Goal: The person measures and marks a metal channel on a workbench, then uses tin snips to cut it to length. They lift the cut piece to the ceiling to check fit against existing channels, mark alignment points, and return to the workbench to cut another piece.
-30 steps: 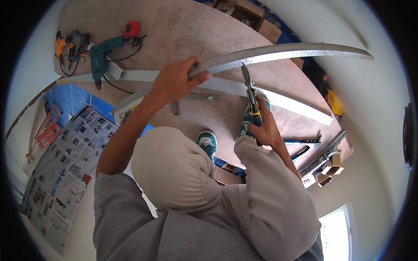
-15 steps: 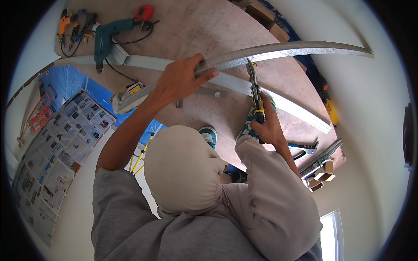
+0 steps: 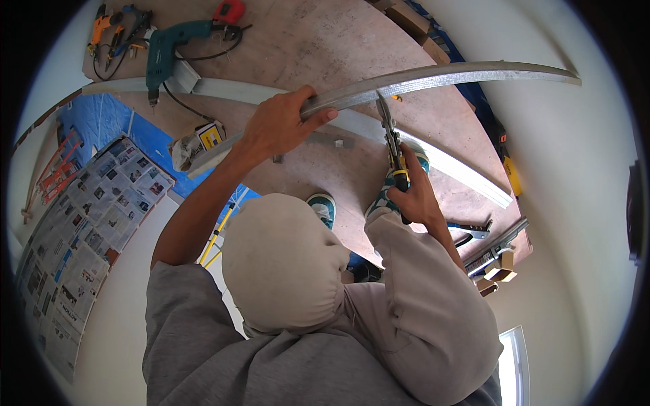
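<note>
A long grey metal channel (image 3: 440, 76) runs across in front of me, seeming to curve toward the far right. My left hand (image 3: 276, 127) is closed around it, thumb along its near side. Tin snips (image 3: 391, 135) with black and yellow handles are gripped in my right hand (image 3: 418, 194). Their jaws point away from me, and the tips reach the channel's near edge, to the right of my left hand. I cannot tell whether the blades are around the metal. Another metal channel (image 3: 467, 174) lies beneath on the brown board (image 3: 305, 51).
A teal corded drill (image 3: 161, 61), a red tape measure (image 3: 229, 11) and an orange tool (image 3: 103, 26) lie at the far left. Newspaper-covered sheeting (image 3: 88, 230) is at left, beside blue sheeting (image 3: 112, 125). Small cardboard boxes (image 3: 502, 267) and a blue-handled tool (image 3: 474, 230) lie right.
The snips' tips have shifted slightly left along the channel's near edge. My left hand keeps its hold on the channel, and the view has moved a little.
</note>
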A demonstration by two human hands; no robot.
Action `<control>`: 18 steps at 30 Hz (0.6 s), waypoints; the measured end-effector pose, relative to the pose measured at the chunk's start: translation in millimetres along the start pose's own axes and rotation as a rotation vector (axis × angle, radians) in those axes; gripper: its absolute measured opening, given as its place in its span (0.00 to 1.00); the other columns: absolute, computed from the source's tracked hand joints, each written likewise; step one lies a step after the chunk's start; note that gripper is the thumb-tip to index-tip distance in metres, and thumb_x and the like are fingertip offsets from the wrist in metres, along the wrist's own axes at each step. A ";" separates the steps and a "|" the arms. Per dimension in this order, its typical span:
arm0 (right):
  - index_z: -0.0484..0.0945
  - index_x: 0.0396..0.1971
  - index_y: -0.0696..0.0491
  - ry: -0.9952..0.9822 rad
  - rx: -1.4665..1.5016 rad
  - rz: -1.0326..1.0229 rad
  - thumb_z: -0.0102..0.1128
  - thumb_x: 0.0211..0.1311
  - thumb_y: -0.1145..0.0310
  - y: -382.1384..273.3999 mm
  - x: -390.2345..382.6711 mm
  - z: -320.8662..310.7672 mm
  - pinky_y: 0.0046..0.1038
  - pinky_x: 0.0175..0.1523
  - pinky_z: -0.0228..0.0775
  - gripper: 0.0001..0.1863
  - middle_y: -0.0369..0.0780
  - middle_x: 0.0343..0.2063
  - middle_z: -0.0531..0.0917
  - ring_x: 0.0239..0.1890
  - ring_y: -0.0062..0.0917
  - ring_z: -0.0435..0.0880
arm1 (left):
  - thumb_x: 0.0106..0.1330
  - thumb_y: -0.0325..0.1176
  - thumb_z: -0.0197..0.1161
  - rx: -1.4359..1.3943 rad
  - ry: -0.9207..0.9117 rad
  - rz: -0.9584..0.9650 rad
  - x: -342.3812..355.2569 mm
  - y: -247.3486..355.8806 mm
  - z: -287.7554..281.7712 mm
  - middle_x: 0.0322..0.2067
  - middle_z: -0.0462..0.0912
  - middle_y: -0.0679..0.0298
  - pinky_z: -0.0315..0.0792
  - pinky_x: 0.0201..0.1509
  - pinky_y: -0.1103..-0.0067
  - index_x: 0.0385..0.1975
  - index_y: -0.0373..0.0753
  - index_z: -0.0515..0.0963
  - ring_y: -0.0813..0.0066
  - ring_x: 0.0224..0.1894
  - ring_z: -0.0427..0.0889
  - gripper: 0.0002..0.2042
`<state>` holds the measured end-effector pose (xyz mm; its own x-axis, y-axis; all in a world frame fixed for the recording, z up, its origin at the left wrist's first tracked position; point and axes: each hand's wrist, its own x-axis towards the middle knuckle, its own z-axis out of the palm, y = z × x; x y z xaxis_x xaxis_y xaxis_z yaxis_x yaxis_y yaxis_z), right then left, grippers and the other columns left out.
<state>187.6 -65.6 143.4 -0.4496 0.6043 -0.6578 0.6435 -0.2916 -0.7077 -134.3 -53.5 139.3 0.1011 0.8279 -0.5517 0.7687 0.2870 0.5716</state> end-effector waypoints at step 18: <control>0.60 0.71 0.62 -0.142 -0.098 0.143 0.65 0.47 0.64 6.8 17.3 15.9 0.41 0.66 0.68 0.48 0.61 0.55 0.79 0.60 0.53 0.79 | 0.70 0.71 0.51 -0.057 -0.015 -0.071 -19.6 -24.8 11.8 0.17 0.79 0.58 0.73 0.32 0.66 0.49 0.32 0.81 0.62 0.23 0.82 0.39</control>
<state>174.3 -68.9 123.2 -0.4275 0.4498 -0.7842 0.7611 -0.2890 -0.5807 -148.0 -82.5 128.8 0.0572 0.7975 -0.6007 0.7369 0.3722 0.5643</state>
